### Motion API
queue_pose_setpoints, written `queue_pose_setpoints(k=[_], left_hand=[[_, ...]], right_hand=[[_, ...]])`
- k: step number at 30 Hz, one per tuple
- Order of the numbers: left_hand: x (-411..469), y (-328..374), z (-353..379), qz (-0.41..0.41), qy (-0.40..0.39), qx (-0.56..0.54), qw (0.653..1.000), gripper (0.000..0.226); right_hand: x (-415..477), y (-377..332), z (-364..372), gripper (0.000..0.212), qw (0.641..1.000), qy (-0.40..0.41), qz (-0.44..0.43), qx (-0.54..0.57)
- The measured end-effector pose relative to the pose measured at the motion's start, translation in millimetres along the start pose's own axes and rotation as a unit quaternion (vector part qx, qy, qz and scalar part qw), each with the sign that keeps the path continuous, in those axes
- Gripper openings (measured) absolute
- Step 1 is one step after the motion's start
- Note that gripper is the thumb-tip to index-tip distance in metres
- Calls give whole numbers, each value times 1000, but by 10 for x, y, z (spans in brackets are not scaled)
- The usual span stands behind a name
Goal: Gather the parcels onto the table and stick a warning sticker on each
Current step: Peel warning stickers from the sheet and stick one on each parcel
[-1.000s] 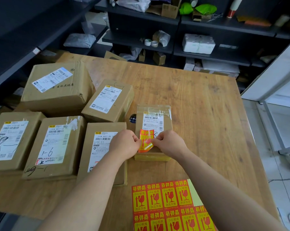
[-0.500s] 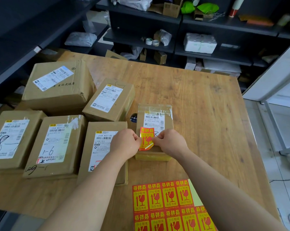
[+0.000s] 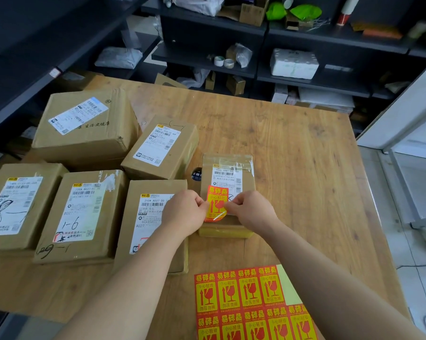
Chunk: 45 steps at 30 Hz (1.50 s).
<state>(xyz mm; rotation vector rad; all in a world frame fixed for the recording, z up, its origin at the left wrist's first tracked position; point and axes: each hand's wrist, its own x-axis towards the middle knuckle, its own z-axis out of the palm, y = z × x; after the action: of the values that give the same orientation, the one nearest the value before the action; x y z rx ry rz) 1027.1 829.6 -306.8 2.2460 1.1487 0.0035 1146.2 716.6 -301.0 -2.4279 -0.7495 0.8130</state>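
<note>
A small taped cardboard parcel (image 3: 228, 168) lies mid-table. A red and yellow warning sticker (image 3: 217, 201) lies over its near half, lower edge curling up. My left hand (image 3: 185, 212) pinches the sticker's left edge and my right hand (image 3: 252, 209) pinches its right edge. Several brown parcels with white labels lie to the left: a large one (image 3: 84, 126), a middle one (image 3: 161, 148), one under my left forearm (image 3: 145, 217), one marked 1-6 (image 3: 82, 214) and one at the far left (image 3: 16, 207). A sheet of warning stickers (image 3: 246, 303) lies at the near edge.
The wooden table (image 3: 293, 155) has bare room to the right of the small parcel. Dark shelves (image 3: 207, 62) with bags, tape rolls and boxes stand behind and to the left. A white frame (image 3: 403, 168) stands on the tiled floor at right.
The sticker, first crumpled between my fingers above the parcel's near edge, has been spread out and now lies further up and flatter on the parcel top. Both hands stayed on it.
</note>
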Motion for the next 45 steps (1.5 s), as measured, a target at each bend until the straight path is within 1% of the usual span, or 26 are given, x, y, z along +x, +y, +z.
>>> queue_pose_setpoints(k=[3,7,12,21,29,36,40,45], left_hand=[[53,88,-34,23,13,-20,999,29],[263,373,-68,62,-1,-42,997,29],[667,655,-55,67,-19,-89,994,22],[1093,696,17,68,-54,-17,996,24],[1174,685,74,70,-47,34,996,28],[1176,679,108,67,-27,43,996,28],[1175,672,106,72,-33,39,996,31],[1177,680,104,71,-37,59,995,33]], right_hand=[[29,55,-124,33,996,-3,11,91],[190,94,-394,32,995,44,3,91],[523,89,-647,26,994,77,-5,80],[884,120,-676,20,995,47,8,83],[881,168,-611,21,995,38,8,89],[888,167,-597,22,996,45,3,77],[895,156,-588,22,997,45,5,69],[898,147,-615,25,997,40,11,72]])
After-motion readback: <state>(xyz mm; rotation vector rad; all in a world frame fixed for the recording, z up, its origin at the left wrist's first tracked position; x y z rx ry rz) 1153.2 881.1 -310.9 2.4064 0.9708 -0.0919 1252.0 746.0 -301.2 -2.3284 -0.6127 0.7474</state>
